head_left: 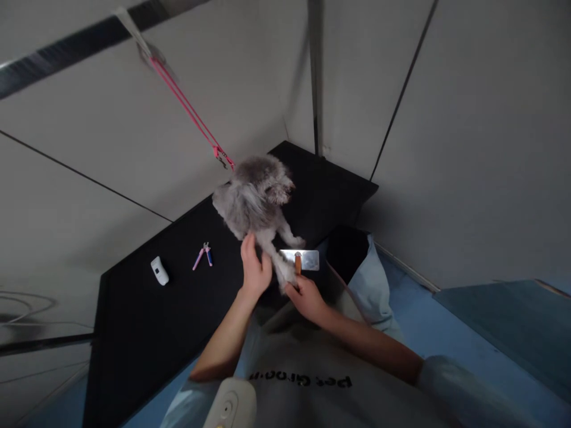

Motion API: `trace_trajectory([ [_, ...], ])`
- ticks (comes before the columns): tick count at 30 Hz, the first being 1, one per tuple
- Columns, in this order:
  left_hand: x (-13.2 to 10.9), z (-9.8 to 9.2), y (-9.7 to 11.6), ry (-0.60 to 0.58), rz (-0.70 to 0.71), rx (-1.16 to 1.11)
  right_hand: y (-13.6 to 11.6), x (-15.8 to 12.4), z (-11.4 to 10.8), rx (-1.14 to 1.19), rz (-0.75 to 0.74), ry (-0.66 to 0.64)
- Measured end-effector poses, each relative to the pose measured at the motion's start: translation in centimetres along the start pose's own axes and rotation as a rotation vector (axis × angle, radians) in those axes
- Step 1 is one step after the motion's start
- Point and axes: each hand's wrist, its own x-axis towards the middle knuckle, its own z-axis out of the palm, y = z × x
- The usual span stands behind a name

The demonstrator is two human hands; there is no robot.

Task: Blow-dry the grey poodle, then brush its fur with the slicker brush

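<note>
A small grey fluffy dog [256, 199] stands on a black grooming table [147, 321], clipped to a pink leash [187, 107] that runs up to the left. My left hand [254, 270] is wrapped round the dog's leg. My right hand [306, 296] grips the handle of a slicker brush [302, 260], whose silver head lies against the dog's paw.
On the table to the left lie pink and blue nail clippers [202, 255] and a small white device [159, 270]. A vertical pole [316, 77] rises at the table's far corner. White walls close in behind; blue floor [468, 345] is on the right.
</note>
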Motion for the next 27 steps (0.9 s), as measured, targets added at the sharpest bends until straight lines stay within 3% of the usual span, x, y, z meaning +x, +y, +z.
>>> trace_trajectory([
  [2,-1.9,-1.2,0.5,-0.375,0.373,0.322,-0.5,-0.2,-1.0,-0.15,-0.08,0.027],
  [4,-3.0,-1.7,0.8,-0.582,0.618,0.529,-1.5,-0.4,-2.0,-0.257,-0.128,0.022],
  [7,-2.9,-2.0,0.6,-0.566,0.817,0.627,-3.1,-0.6,-3.2,-0.309,-0.18,-0.061],
  [10,-2.3,-2.8,-0.1,-0.483,0.898,0.564,-3.2,-1.1,-4.2,-0.233,-0.238,-0.203],
  [14,-3.9,-4.3,-0.8,-0.38,0.771,0.428,-0.7,-2.2,-4.5,-0.23,-0.22,-0.254],
  [18,-7.1,-4.2,-0.5,-0.049,0.439,0.281,0.6,-2.8,-4.4,-0.408,-0.15,-0.337],
  [20,-8.3,-3.7,0.4,0.058,0.28,0.216,-0.1,-1.9,-4.7,-0.478,-0.291,-0.424],
  [22,-8.8,-3.4,1.4,0.108,0.154,0.156,-1.0,0.1,-5.1,-0.519,-0.555,-0.446],
  [24,-9.0,-3.4,2.3,0.183,0.041,0.1,-1.7,3.0,-5.5,-0.529,-0.78,-0.384],
  [27,-9.2,-3.6,2.5,0.348,-0.159,0.02,-1.9,6.6,-5.4,-0.474,-0.817,-0.159],
])
